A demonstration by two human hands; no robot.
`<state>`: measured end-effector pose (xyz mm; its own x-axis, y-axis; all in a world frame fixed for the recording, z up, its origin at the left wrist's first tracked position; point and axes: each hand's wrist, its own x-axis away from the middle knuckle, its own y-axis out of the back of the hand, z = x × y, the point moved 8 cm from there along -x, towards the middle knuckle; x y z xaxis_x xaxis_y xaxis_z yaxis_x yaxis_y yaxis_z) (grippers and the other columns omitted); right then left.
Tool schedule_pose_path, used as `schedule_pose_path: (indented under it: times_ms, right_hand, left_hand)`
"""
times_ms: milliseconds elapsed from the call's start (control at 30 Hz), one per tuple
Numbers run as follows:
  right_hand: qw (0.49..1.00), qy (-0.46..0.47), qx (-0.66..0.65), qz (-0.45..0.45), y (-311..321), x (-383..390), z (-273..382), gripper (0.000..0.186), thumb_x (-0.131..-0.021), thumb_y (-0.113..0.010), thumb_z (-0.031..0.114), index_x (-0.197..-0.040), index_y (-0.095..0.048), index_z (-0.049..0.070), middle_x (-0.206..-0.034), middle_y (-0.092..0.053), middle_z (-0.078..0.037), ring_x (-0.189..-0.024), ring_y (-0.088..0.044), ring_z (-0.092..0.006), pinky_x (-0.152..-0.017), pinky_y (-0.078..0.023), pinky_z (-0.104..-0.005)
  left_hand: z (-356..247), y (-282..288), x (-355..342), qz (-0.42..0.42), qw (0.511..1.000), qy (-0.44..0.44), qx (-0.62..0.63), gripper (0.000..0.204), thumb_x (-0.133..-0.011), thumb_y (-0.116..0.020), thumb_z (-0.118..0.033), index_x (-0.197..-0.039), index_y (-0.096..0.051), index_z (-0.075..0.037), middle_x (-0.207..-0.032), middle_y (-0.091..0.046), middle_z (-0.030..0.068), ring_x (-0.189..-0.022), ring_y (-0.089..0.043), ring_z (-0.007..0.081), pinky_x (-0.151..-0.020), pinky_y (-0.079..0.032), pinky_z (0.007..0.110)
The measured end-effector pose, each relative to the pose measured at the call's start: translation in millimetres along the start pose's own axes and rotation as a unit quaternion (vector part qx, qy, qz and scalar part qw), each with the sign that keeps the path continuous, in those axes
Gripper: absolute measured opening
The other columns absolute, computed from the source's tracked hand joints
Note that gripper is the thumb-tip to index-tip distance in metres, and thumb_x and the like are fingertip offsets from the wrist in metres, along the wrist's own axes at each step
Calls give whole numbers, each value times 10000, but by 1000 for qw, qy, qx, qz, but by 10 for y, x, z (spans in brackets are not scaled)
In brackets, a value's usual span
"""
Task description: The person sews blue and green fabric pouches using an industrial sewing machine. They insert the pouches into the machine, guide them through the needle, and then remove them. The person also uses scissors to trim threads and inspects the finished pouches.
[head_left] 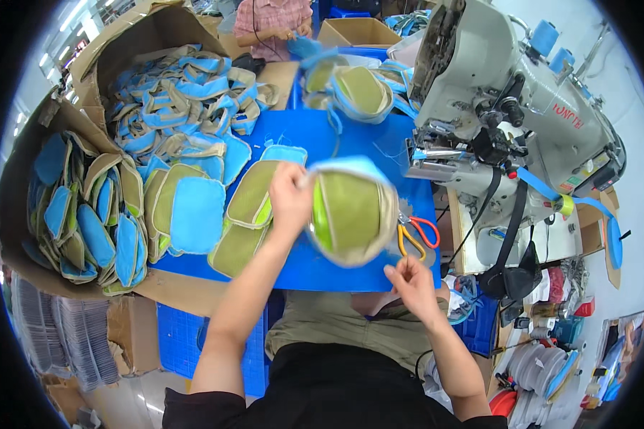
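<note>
My left hand (291,199) is closed on the edge of a sewn fabric piece (354,214), olive green with a beige border and some bright blue at its top. The piece hangs above the blue tabletop (300,268) and is blurred by motion. My right hand (412,286) is apart from it, near the table's front edge, thumb and fingers drawn together; anything between them is too small to see. Scissors (421,236) with red and yellow handles lie just beyond that hand. Flat green and blue fabric panels (242,247) lie beside my left forearm.
At the left, one carton (14,207) holds stacked panels and another (96,61) is heaped with blue and beige strips. A sewing machine (522,107) stands at the right. More sewn pieces (365,89) lie at the table's far end, near another person (273,25).
</note>
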<state>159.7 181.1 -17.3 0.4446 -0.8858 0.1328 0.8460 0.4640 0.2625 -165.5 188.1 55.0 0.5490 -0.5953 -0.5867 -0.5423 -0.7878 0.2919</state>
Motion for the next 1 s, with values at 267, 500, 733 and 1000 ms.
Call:
schedule_pose_path:
  times_ms: [267, 500, 733, 1000]
  right_hand:
    - [982, -93, -156, 61, -197, 637, -323, 250, -994, -723, 191, -872, -547, 60, -750, -575, 47, -645, -546, -22, -568, -427, -200]
    - [990, -128, 30, 55, -25, 1197, -879, 236, -995, -717, 225, -900, -591, 50, -753, -603, 39, -652, -533, -46, -587, -437, -230]
    - [967, -114, 181, 136, -190, 1292, -745, 237, -924, -748, 235, -945, -646, 23, -796, -672, -113, -741, -682, -213, -682, -538, -375]
    - [992, -39, 116, 38, 33, 1142, -427, 185, -917, -744, 167, -944, -646, 14, -831, -674, -96, -729, -652, -201, -679, -527, -325]
  left_hand:
    - [85, -501, -1179, 34, 916, 266, 297, 986, -880, -813, -329, -1570, -228, 64, -1534, -406, 193, -1362, -475, 273, -1050, -454, 474]
    - [-2260, 114, 304, 356, 826, -2, 436, 202, -1051, -546, -175, -1113, -629, -2, -1127, -703, 118, -1033, -672, 220, -917, -542, 384]
    - [-3159, 820, 984, 52, 874, -284, 392, 243, -840, -782, -306, -954, -736, -97, -854, -641, 2, -787, -622, 152, -654, -488, 275]
    - [-2529, 686, 875, 199, 911, -305, 192, 248, -816, -747, -86, -1059, -716, -121, -1102, -716, 63, -940, -676, 235, -825, -546, 367]
